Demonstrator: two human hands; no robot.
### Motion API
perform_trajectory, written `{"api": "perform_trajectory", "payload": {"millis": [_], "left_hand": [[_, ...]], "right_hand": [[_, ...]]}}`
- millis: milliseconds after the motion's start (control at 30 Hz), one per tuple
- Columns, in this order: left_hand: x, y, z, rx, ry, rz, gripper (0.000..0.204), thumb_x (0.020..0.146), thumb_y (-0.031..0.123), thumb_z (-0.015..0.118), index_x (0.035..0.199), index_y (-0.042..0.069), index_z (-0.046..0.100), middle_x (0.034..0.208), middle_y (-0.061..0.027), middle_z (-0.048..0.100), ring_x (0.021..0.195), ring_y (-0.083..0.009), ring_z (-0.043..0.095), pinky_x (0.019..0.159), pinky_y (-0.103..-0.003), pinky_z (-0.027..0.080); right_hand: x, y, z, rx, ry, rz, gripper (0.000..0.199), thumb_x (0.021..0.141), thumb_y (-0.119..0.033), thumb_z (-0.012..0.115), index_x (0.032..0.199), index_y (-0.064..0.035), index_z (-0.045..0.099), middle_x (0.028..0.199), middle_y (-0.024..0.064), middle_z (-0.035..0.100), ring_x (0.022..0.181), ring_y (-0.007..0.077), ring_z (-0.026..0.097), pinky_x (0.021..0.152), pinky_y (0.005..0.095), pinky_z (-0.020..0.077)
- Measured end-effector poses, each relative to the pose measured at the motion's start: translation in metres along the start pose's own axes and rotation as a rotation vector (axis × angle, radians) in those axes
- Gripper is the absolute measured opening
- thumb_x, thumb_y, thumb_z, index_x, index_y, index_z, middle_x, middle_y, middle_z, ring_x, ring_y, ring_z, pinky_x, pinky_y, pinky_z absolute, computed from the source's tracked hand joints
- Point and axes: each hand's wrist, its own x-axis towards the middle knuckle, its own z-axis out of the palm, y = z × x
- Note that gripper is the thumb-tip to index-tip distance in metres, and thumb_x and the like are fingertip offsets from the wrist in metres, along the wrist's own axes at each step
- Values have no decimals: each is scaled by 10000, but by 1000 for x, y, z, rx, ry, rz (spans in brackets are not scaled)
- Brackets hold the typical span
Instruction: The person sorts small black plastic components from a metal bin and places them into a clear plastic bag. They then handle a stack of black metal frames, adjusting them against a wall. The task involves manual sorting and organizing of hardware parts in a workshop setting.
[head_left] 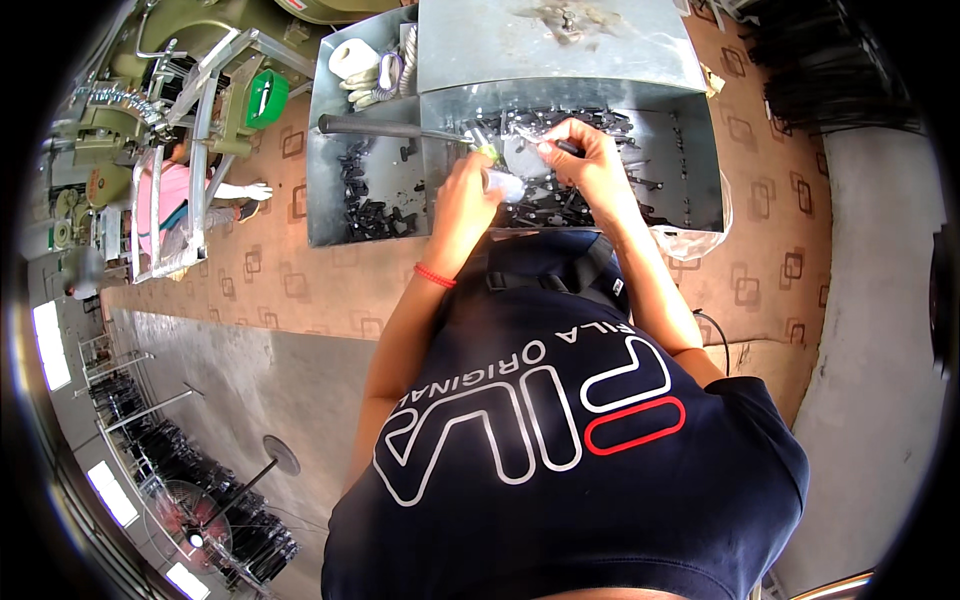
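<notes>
My left hand [466, 195] is closed over the metal box, its fingertips at a small yellow-green bit. A whitish, translucent piece [507, 187] shows beside its thumb; what the fingers grip is blurred. Thumb and fingers of my right hand [592, 165] pinch a small black part [570, 148] close to the left fingertips. Between the hands is a pale, blurry glint that I cannot make out. Beneath them the sheet-metal box [695, 150] holds many small black parts [560, 207]. A rod with a dark grip [370, 125] lies across the left compartment, its thin end near my left hand.
The box's far left compartment holds a white roll [350, 60] and coiled cord [385, 85]. A metal plate [560, 45] covers the back. At left stand a metal frame [200, 130], a green bin [265, 98] and a person in pink [170, 200]. A plastic bag [690, 240] hangs at the right corner.
</notes>
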Motion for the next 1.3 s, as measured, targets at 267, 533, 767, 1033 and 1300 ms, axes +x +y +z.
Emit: {"api": "perform_trajectory", "payload": {"millis": [267,533,767,1033,1300], "left_hand": [[-9,-5,-10,275,4,118,305,712,128,625,987,39,527,898,-145,538,888,-330,528,749,-416,425],[-6,-6,-22,-505,-18,-166,274,876,239,474,1040,27,530,940,-104,595,825,-178,579,739,-298,446],[-11,13,-30,-1061,-70,-245,272,827,98,552,1083,23,497,941,-42,567,837,-100,544,705,-222,445],[-14,16,-31,-1130,-72,-174,231,803,22,543,1030,-8,514,910,-46,571,817,-95,547,706,-220,442],[-11,20,-30,-1064,46,-227,116,849,85,519,915,-4,552,743,-5,541,650,-57,496,592,-187,408]], "right_hand": [[8,20,17,-104,-52,-199,96,744,-1,606,818,-41,559,664,-24,534,563,15,430,482,162,332],[9,38,33,-135,-135,-115,108,781,-55,592,799,-24,490,642,15,543,557,50,462,482,199,355],[12,50,35,-233,-178,-194,172,718,-45,637,779,10,486,679,92,562,629,114,517,577,276,430],[7,29,31,-42,-194,6,138,777,-95,615,792,-7,510,674,16,549,586,65,476,518,225,391],[4,16,26,134,-182,96,175,850,-195,537,738,-60,538,574,-53,444,507,27,361,476,187,282]]}}
